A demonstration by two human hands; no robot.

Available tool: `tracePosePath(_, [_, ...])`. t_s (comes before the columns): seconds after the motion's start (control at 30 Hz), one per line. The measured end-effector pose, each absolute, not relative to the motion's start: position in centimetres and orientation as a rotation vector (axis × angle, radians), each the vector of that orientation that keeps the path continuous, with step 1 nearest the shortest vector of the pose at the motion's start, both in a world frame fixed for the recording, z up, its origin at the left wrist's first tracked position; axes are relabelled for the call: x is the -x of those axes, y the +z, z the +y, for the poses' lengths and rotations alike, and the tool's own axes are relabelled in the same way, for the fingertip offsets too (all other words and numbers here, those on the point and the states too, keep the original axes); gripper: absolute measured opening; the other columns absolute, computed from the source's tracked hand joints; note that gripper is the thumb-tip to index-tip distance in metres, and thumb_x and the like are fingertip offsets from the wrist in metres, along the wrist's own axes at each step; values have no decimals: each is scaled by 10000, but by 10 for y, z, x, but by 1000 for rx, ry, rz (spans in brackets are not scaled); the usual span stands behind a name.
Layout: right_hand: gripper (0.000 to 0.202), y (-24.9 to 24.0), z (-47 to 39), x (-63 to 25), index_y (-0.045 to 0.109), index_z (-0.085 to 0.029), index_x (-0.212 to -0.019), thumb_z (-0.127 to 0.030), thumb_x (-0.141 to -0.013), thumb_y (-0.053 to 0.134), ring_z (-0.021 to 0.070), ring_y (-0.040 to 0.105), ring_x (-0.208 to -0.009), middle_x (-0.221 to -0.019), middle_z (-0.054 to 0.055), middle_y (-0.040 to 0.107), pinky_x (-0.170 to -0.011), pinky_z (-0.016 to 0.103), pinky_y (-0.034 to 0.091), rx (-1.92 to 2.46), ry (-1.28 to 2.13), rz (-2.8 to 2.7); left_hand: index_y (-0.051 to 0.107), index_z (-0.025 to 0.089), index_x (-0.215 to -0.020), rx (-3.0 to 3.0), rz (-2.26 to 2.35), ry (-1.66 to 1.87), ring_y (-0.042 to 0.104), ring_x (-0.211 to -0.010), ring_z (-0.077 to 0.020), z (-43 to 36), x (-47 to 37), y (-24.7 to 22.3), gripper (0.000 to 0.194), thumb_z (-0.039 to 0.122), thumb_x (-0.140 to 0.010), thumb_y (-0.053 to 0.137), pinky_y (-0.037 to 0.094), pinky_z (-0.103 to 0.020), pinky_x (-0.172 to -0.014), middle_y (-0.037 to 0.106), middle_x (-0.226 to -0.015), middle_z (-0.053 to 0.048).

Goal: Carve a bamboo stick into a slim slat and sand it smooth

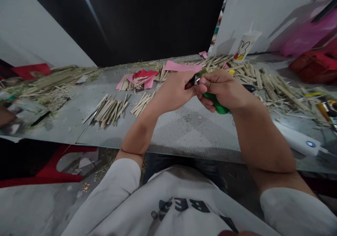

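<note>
My left hand [175, 90] and my right hand [228, 88] meet over the middle of the table, both with fingers closed. Low in my right hand sits a green-handled tool [220, 107], its rounded end poking out below the fingers. Between the fingertips of both hands shows a small shiny metal part [197, 80]; I cannot tell whether it belongs to the tool. A short olive-green strip [201, 73], seemingly bamboo, sticks out above my left fingers, which hide most of it. Just beyond the hands lies a pink paper strip [181, 66].
Bundles of thin bamboo sticks [109, 111] lie left on the grey table [179, 134], behind them red and pink papers [139, 79]. Split bamboo pieces [273, 83] are heaped right, near a rabbit-print cup [246, 46] and a white device [297, 139]. A red stool [50, 169] stands below left.
</note>
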State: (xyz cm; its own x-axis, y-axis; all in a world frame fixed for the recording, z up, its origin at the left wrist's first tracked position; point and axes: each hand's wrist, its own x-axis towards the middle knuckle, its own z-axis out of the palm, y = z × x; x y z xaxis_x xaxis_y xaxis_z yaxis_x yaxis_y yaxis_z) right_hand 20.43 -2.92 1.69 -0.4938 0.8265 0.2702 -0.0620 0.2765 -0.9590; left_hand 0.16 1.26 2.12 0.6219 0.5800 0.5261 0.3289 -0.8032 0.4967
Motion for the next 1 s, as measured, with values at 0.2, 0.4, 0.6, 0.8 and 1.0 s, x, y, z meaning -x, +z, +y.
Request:
tracePosePath(0.2, [523,15,-31,-197,569,-230,-761,-573,-1094,781,107,448,-399,-544,-41,519,-353,238,437,729,1182,-1683,524,232,-765,-2503,748,1038,476,-700,-170,17,0,21,711,897,-1012,566,327,-345,-648,520,-694,1])
tracePosePath(0.4, [565,11,-26,-204,545,-246,-770,-666,-1064,781,117,434,-404,-548,-42,481,-362,254,392,689,1301,-1730,547,232,-800,-2516,709,989,494,-712,-175,16,1,21,699,901,-998,586,350,-345,-657,551,-726,-4])
tracePosePath(0.6, [599,17,-25,-212,529,-248,-723,-673,-1036,811,120,433,-381,-510,-41,491,-352,255,372,728,1330,-1814,551,230,-821,-2515,724,994,509,-725,-177,16,-3,14,698,904,-1000,582,344,-347,-672,570,-750,-11])
tracePosePath(0.8, [560,18,-31,-209,571,-241,-757,-657,-1070,777,120,443,-399,-534,-36,500,-351,255,397,699,1277,-1782,557,226,-792,-2489,700,1024,499,-727,-176,13,-3,17,713,905,-1009,561,334,-342,-662,568,-735,-14])
tracePosePath(1.0, [497,13,-34,-195,560,-240,-751,-510,-1143,705,122,462,-399,-548,-32,523,-345,251,410,752,1058,-1647,588,234,-768,-2475,760,1083,497,-708,-188,11,2,20,722,901,-1033,508,317,-355,-643,535,-675,-12])
